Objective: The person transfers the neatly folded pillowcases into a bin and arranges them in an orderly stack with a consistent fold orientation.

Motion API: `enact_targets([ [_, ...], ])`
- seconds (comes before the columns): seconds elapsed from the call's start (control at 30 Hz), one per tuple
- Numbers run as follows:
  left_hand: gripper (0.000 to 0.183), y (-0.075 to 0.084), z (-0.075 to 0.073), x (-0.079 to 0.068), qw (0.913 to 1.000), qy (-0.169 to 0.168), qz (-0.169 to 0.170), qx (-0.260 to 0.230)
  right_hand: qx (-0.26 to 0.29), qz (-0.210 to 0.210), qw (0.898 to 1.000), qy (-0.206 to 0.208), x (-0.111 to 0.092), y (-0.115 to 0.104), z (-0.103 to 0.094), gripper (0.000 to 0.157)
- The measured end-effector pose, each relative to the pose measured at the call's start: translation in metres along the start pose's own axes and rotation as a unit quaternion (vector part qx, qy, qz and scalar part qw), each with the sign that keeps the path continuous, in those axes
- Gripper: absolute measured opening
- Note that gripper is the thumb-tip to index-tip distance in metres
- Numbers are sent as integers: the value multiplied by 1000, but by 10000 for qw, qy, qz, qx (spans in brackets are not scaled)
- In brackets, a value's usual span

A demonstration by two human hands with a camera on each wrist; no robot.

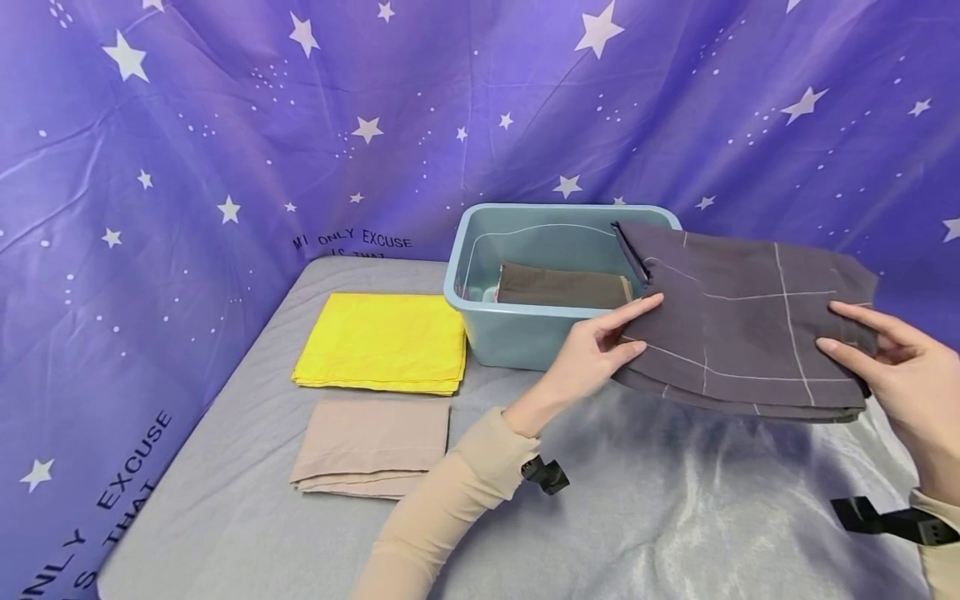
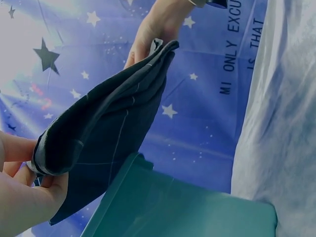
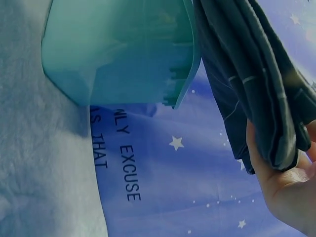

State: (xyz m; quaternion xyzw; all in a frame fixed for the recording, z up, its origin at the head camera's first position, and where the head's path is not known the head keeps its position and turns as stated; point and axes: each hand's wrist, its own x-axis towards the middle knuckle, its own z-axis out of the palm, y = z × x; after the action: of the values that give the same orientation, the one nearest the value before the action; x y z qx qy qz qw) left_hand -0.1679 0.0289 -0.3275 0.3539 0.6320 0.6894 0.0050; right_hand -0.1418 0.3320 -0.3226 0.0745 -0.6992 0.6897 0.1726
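Note:
A folded dark grey cloth [image 1: 750,325] with thin white grid lines is held up between both hands, overlapping the right end of a blue-green plastic bin [image 1: 498,337] in the head view. My left hand [image 1: 596,350] pinches its left edge, thumb on one face. At the opposite edge my right hand [image 1: 900,358] grips it the same way, thumb and a finger on top. Several stacked layers of the cloth [image 3: 261,89] show in the right wrist view. Inside the bin lies a folded dark brown cloth [image 1: 562,286], partly hidden by the front rim.
Left of the bin, a folded yellow cloth [image 1: 382,342] lies on the grey-covered surface [image 1: 225,500]. In front of it is a folded beige-pink cloth [image 1: 375,442], partly behind the left sleeve. A purple curtain with white stars [image 1: 225,125] hangs behind and at the left.

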Motion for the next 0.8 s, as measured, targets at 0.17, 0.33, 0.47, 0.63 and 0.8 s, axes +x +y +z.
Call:
enact_targets([
  [0.17, 47, 1, -9, -3, 9997, 94, -90, -186, -344, 181, 9991, 149, 5, -4, 7, 45],
  [0.33, 47, 1, -19, -4, 9989, 271, -128, -349, -325, 235, 9991, 141, 9, -5, 15, 46],
  [0.47, 48, 2, -26, -6, 9981, 404, -202, -412, 396, 238, 9989, 11, 13, -5, 22, 45],
  [0.63, 49, 4, -35, -8, 9962, 703, -413, -308, 886, 241, 9957, -96, 16, -5, 30, 45],
  [0.8, 50, 4, -45, -11, 9943, 914, -516, -200, 870, 174, 9960, -126, 20, -6, 40, 45],
])
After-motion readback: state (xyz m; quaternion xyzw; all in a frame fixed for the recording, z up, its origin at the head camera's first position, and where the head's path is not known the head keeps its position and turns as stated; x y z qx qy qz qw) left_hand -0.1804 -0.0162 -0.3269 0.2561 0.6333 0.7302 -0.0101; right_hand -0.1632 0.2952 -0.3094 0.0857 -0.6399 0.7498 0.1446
